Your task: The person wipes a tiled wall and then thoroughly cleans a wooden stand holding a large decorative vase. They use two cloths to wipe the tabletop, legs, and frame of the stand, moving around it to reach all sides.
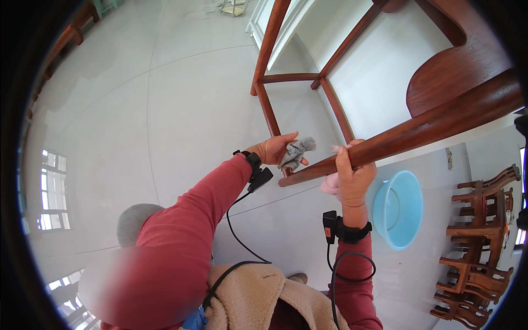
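Note:
A glossy reddish-brown wooden chair (pixel 396 132) stands tilted before me, its thick leg running from the right edge down to the centre. Around that leg, near its lower end, my right hand (pixel 355 173) is closed, with a pink cloth (pixel 331 184) under its palm. My left hand (pixel 276 150) holds a crumpled grey cloth (pixel 298 152) against a thinner rail (pixel 268 109) where it meets the thick leg. Both wrists wear black straps with small cabled devices. The far fingers of each hand are partly hidden.
A light-blue plastic basin (pixel 406 210) sits on the tiled floor right of my right forearm. Wooden chairs and a table (pixel 474 231) stand at the far right. A white panel (pixel 291 29) is behind the chair frame. Black cables (pixel 237 235) hang from both wrists.

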